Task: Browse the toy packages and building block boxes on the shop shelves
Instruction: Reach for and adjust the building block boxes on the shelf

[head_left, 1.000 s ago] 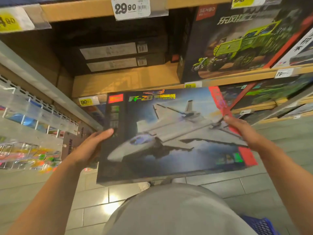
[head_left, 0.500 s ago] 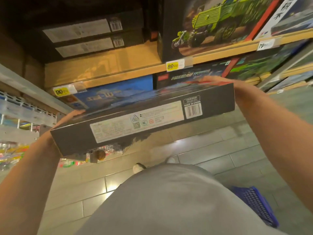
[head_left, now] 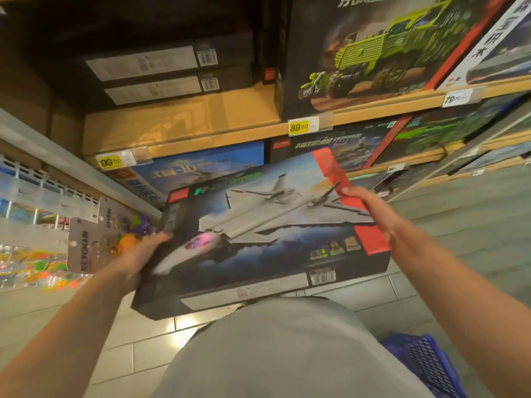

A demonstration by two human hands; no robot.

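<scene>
Jet box (head_left: 267,239) tipped back from edge-on half a second ago, so its picture face shows again, barcode side along lower edge. Left hand (head_left: 135,255) and right hand (head_left: 373,214) now sit lower, mid frame. View tilted up toward shelves.

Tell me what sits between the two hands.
In the head view, the jet box spans the whole stretch: the left hand holds its left edge, the right hand its red-striped right edge.
</scene>
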